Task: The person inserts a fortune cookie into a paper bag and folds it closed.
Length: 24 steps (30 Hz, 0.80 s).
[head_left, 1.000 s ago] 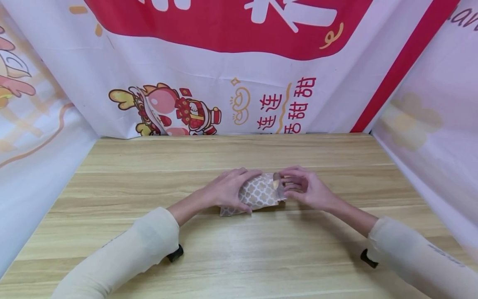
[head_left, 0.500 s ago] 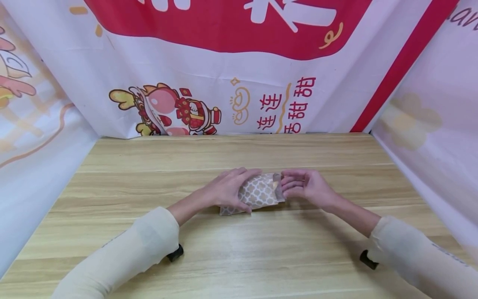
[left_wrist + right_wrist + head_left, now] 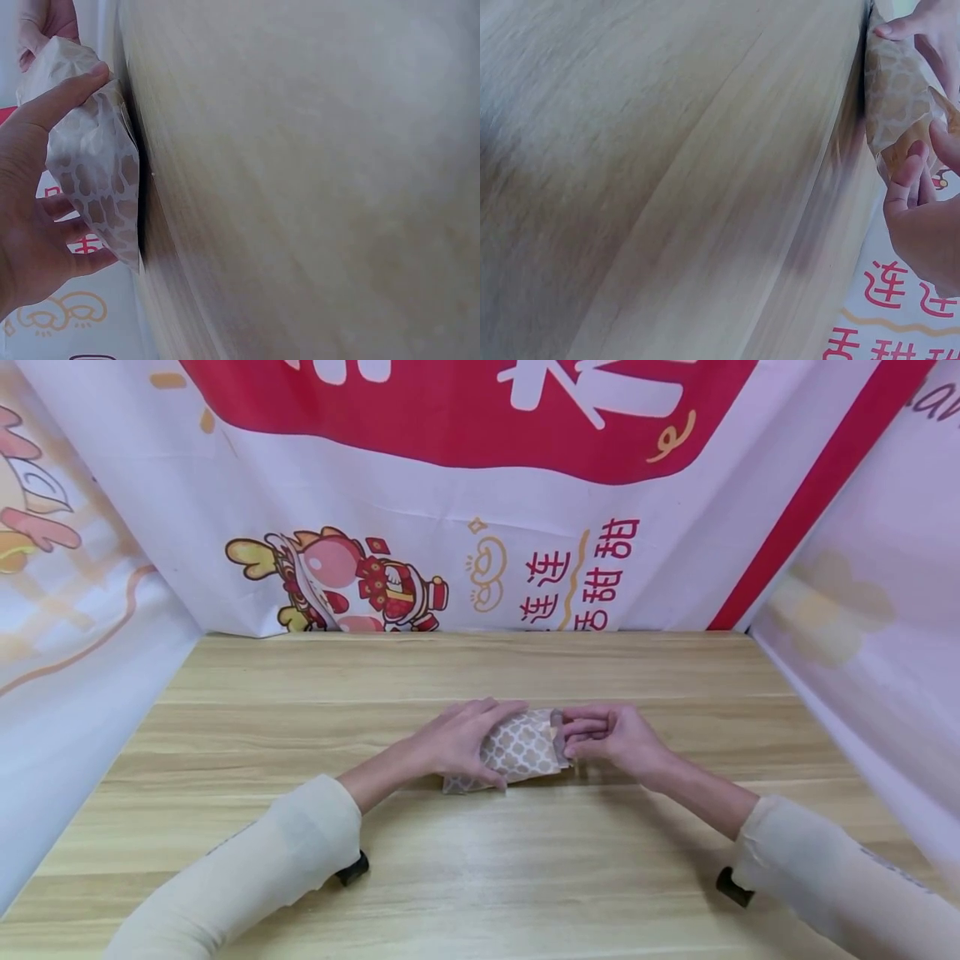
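A tan paper bag (image 3: 525, 743) with a white lattice pattern lies on its side on the wooden table, its mouth facing right. My left hand (image 3: 461, 739) grips its body, thumb on the near side and fingers over the far side, as the left wrist view of the bag (image 3: 97, 172) also shows. At the mouth is my right hand (image 3: 626, 739). Its thumb and fingers stand apart there, and in the right wrist view fingertips (image 3: 909, 169) touch the gaping end, beside a raised tan flap (image 3: 949, 109). The bag's contents are hidden.
The wood-grain table (image 3: 480, 877) reaches back to a white and red printed cloth (image 3: 465, 493). Printed white cloth walls also stand to the left (image 3: 90, 552) and right (image 3: 847, 585).
My right fingers have shifted slightly at the bag's mouth, drawing closer together, and the mouth's edge has changed shape. My left hand keeps its grip. The head view has tilted slightly.
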Each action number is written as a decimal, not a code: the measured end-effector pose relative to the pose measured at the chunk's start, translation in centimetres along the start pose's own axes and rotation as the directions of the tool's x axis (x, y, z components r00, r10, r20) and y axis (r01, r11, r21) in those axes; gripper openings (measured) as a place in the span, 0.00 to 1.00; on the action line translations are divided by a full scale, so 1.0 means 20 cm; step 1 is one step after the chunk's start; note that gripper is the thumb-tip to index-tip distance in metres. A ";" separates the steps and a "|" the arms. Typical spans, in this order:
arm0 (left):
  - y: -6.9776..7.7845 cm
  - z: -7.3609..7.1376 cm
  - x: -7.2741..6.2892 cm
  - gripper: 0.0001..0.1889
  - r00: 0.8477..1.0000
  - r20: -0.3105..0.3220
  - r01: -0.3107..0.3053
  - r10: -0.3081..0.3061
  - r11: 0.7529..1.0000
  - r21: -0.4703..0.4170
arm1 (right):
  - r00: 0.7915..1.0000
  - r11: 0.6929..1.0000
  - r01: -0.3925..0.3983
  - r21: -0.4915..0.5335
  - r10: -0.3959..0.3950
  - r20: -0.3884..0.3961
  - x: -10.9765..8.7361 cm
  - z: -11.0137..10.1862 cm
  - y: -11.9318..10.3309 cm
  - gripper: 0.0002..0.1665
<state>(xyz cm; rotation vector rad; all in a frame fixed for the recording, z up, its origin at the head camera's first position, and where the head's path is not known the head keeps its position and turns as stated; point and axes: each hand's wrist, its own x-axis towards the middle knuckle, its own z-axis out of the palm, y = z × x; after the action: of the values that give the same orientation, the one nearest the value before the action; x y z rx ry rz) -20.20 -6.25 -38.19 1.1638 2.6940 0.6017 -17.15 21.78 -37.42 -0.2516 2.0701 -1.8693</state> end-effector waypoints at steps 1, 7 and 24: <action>0.00 0.00 0.00 0.61 1.000 0.000 -0.002 0.002 1.000 0.000 | 1.000 1.000 -0.006 0.005 0.006 -0.001 0.00 0.00 0.00 0.35; 0.00 0.00 0.00 0.61 1.000 0.003 -0.005 0.005 1.000 0.009 | 0.999 0.999 -0.034 0.009 0.034 -0.001 0.00 0.00 0.02 0.35; 0.00 0.01 0.01 0.61 1.000 0.002 -0.015 0.015 1.000 0.021 | 0.999 0.997 0.010 -0.076 -0.007 0.041 0.05 0.04 0.02 0.35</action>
<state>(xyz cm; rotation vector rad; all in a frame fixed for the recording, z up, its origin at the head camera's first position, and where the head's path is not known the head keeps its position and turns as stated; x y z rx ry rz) -20.28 -6.03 -38.32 1.1906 2.6982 0.5756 -17.65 20.74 -38.08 -0.3157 2.1186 -1.7771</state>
